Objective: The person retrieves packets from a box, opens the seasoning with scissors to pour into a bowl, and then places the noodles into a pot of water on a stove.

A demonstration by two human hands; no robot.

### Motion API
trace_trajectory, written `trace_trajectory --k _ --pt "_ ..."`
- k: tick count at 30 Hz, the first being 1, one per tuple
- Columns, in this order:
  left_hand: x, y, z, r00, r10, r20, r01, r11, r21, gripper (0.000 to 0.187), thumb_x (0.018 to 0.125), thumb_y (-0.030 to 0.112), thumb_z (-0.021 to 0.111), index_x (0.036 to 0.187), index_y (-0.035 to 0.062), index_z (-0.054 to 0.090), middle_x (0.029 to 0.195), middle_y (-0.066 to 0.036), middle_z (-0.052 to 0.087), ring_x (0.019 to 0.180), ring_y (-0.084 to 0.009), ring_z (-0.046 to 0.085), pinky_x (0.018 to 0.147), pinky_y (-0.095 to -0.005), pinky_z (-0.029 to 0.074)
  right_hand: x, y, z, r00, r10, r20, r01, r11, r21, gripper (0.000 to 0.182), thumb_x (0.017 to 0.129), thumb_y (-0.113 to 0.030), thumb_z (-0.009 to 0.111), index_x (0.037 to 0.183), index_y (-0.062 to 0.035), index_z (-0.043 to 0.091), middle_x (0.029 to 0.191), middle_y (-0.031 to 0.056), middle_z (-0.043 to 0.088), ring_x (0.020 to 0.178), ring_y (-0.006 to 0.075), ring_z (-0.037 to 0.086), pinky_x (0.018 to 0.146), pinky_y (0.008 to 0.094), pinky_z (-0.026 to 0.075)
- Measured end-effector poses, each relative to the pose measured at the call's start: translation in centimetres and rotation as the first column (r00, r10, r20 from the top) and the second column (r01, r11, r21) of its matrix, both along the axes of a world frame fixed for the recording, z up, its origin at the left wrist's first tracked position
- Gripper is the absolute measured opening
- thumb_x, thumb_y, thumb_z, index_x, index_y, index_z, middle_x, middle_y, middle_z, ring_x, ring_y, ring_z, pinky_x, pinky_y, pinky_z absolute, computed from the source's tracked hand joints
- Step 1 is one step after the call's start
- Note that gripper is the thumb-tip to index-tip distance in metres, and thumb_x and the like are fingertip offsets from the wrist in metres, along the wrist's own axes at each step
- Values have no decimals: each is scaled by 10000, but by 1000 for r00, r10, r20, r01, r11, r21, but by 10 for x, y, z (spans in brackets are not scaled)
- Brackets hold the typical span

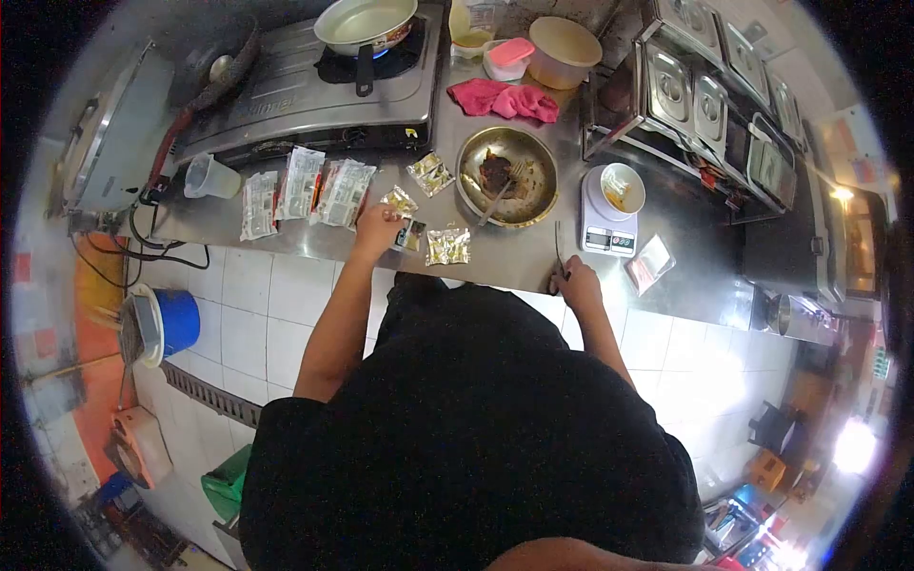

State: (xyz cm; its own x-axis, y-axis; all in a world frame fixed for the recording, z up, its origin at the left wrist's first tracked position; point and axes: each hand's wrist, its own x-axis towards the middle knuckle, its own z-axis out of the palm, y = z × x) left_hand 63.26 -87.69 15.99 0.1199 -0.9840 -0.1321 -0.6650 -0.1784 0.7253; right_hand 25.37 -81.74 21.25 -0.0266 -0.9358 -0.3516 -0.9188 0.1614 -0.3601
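My left hand [379,228] is at the counter's front edge, its fingers closed at the lower end of a small gold sachet [399,199]. Beside it lies a darker small packet [410,234]. Two more gold sachets are close by: one flat sachet [448,246] to the right and another sachet [430,174] farther back. My right hand [577,281] grips scissors [559,249], their blades pointing away from me over the counter. Between and beyond my hands stands a metal bowl [539,195] holding dark paste and a fork [497,202].
Several larger silver-white packets [303,186] lie left, beside a translucent cup [211,178]. Behind stands a gas stove [276,105] with a pan [366,24] over a blue flame. A kitchen scale [609,236] carries a white bowl [623,187]. A pink cloth [503,101] lies behind the metal bowl.
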Motion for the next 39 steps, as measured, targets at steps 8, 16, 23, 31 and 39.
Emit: trace_trajectory --k 8,16,23,31,39 --pt "-17 12 13 639 223 -736 -95 973 212 136 868 208 521 927 89 550 688 8 556 576 -113 522 566 -292 466 -36 3 -43 997 72 -14 -72 997 -11 458 578 -91 717 967 -11 489 808 235 593 806 393 575 714 422 469" --pt "-48 13 130 51 248 -967 192 948 254 190 910 248 450 1059 135 487 912 -30 587 831 -159 605 668 -355 554 -66 -8 35 681 -307 665 -91 865 493 484 656 -74 612 1127 -31 508 842 160 619 703 206 619 564 334 496" --pt "-69 1 131 458 26 -889 184 975 123 268 869 160 533 1105 39 498 984 -53 589 826 -157 607 621 -263 541 -5 -19 93 549 22 836 -275 949 156 514 686 -126 744 1121 -35 486 701 -29 450 617 74 448 552 213 363" --pt "-88 -2 144 561 -56 -826 278 952 125 226 838 153 588 1025 29 565 919 -32 600 770 -109 598 588 -232 520 26 -46 130 570 165 805 -430 895 121 492 666 -237 774 1056 -38 550 588 -78 384 538 29 357 476 209 264" --pt "-90 -5 150 525 -67 -849 332 934 132 226 836 142 588 1019 13 554 919 -26 588 778 -101 585 593 -230 520 21 -55 132 654 277 703 -437 898 52 447 666 -215 770 1033 -47 576 568 -78 388 507 18 348 457 201 259"
